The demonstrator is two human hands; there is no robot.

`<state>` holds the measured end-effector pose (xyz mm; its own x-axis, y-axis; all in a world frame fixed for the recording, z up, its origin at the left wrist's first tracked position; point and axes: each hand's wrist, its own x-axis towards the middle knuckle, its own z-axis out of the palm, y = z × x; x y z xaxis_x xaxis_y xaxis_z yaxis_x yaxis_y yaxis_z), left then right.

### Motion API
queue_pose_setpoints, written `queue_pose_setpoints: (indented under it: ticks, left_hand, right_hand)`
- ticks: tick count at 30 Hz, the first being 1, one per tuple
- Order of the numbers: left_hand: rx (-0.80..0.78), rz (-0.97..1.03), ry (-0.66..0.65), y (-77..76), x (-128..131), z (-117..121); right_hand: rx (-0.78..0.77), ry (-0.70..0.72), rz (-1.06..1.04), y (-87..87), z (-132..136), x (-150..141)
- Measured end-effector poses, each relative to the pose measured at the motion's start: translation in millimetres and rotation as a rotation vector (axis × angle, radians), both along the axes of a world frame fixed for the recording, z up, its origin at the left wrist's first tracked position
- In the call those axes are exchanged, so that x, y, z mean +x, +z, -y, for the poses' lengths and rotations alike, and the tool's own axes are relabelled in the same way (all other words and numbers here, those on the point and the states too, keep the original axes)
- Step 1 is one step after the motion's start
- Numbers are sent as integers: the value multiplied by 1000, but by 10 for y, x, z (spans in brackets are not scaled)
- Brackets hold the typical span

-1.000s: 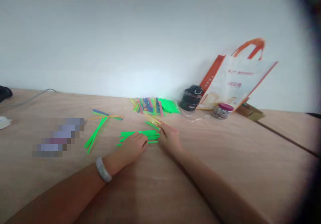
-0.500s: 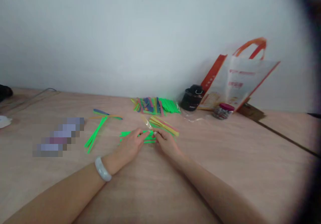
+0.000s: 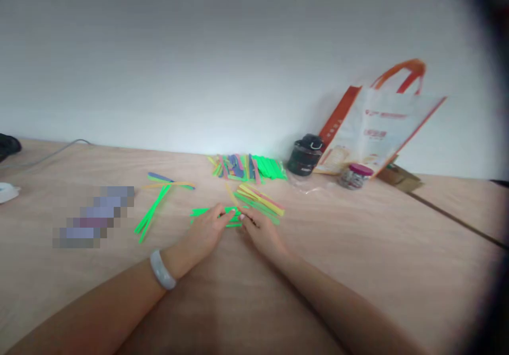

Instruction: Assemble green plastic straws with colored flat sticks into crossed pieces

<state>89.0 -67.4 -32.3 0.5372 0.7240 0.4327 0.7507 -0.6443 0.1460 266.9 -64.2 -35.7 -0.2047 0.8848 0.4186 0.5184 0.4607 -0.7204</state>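
Note:
A small bunch of bright green strips (image 3: 202, 213) lies on the wooden table (image 3: 358, 249). My left hand (image 3: 207, 231), with a pale bangle at the wrist, pinches the bunch near its right end. My right hand (image 3: 260, 230) meets it there, fingers closed on the same green strips. Just beyond my right hand lie loose yellow, green and pink strips (image 3: 260, 198). A bigger mixed pile of coloured strips (image 3: 246, 166) sits further back by the wall.
Crossed green, blue and yellow strips (image 3: 157, 198) lie to the left. A black jar (image 3: 304, 156), a small red-lidded jar (image 3: 353, 176), an orange-and-white bag (image 3: 377, 127) and a cardboard box (image 3: 400, 177) stand at the back right. A cable (image 3: 47, 153) runs at far left.
My right hand came in from the strips' right end and my left hand slid right, so both now pinch the green bunch together. The yellow and pink strips are uncovered.

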Motion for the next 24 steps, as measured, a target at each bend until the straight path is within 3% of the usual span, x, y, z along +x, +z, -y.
queue_pose_setpoints:
  ticks: [7, 11, 14, 18, 21, 24]
  left_hand:
    - [27, 35, -14, -31, 1, 22]
    - [20, 23, 29, 42, 6, 24]
    - [42, 35, 172, 161, -118, -54]
    - [109, 58, 458, 278, -503, -274]
    - [53, 14, 682, 283, -813, -444]
    - [-3, -102, 785, 239, -1040, -553]
  right_hand:
    - [43, 2, 55, 13, 40, -28]
    - [69, -9, 30, 37, 14, -36]
    - [90, -83, 34, 40, -30, 7]
    - [94, -141, 56, 3, -116, 111]
    - [109, -149, 73, -31, -157, 150]
    - [119, -126, 103, -54, -162, 151]
